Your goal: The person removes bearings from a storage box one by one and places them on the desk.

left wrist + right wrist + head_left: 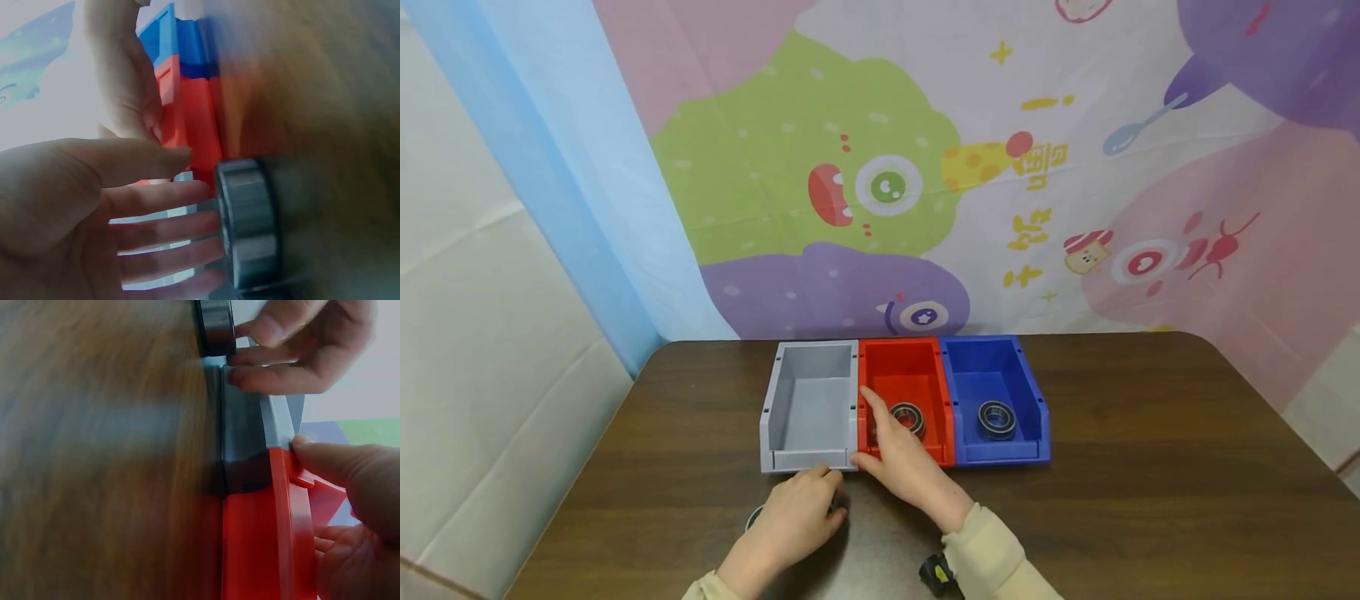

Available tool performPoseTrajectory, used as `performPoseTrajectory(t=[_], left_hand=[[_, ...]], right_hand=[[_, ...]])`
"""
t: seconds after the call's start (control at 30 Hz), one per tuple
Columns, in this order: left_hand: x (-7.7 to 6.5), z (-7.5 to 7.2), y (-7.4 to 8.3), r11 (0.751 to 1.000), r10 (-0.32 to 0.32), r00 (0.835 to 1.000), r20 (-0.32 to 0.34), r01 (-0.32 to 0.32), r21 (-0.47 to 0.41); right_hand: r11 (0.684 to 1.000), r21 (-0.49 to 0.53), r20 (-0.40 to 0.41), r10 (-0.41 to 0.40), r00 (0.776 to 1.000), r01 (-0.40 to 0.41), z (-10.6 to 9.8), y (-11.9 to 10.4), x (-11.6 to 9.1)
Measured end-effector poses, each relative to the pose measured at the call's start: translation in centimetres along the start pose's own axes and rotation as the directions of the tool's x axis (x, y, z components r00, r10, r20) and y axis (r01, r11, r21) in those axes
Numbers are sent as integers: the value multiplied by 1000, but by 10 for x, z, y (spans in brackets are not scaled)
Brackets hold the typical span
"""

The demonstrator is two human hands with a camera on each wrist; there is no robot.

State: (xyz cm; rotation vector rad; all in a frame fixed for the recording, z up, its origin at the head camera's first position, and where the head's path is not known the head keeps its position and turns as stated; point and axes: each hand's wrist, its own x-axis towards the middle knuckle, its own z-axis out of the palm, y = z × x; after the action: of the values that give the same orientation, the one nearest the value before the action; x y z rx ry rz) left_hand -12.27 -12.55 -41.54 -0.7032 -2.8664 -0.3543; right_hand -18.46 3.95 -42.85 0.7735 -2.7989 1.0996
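Observation:
My left hand (797, 512) reaches over the table just in front of the grey bin (810, 460). Its fingers are nearly straight in the left wrist view, with their tips at the face of a ball bearing (253, 225) standing close by. Another bearing (754, 517) shows partly beside that hand. Over the front of the red bin (946, 433) is my right hand (906, 462), its thumb touching the rim where the red and grey bins meet. Its index finger lies extended along the divider, while the other fingers are partly hidden. One bearing (907, 419) lies inside the red bin.
To the right, a blue bin (1037, 433) joins the red one and holds a bearing (996, 420). A small black and yellow object (936, 573) is by the right sleeve. Behind the bins hangs a cartoon-printed curtain (760, 192) at the table's back edge.

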Motion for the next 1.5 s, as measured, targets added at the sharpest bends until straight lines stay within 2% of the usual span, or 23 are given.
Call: performPoseTrajectory(t=[0.13, 0.23, 0.33, 0.43, 0.53, 0.73, 1.0, 1.17, 1.5], left_hand=[[11, -3, 2, 998, -58, 994, -97, 57, -11], [21, -5, 4, 992, -123, 975, -187, 116, -50], [33, -4, 3, 979, -187, 953, -240, 162, -123], [44, 0, 0, 962, -228, 947, -228, 182, -206], [53, 4, -4, 941, -245, 952, -183, 188, -283], [64, 8, -5, 885, -255, 961, -106, 188, -426], [66, 10, -4, 846, -270, 959, -86, 194, -497], [65, 11, -4, 834, -279, 957, -79, 201, -514], [63, 12, -4, 839, -270, 956, -113, 176, -514]], right_hand=[[999, 32, -6, -25, 1000, 25, -6, 1, -1], [999, -13, -30, -45, 999, 45, -12, 1, 0], [997, -63, -118, -44, 992, 37, -16, 3, 2], [996, -85, -204, -16, 979, -2, -17, 6, 4], [991, -122, -237, 18, 971, -49, -16, 9, 7], [963, -220, -167, 121, 978, -157, -15, 15, 18], [938, -241, -67, 239, 969, -248, -17, 14, 27], [925, -235, -29, 301, 953, -299, -15, 14, 27], [921, -220, -68, 314, 947, -322, -14, 9, 27]])
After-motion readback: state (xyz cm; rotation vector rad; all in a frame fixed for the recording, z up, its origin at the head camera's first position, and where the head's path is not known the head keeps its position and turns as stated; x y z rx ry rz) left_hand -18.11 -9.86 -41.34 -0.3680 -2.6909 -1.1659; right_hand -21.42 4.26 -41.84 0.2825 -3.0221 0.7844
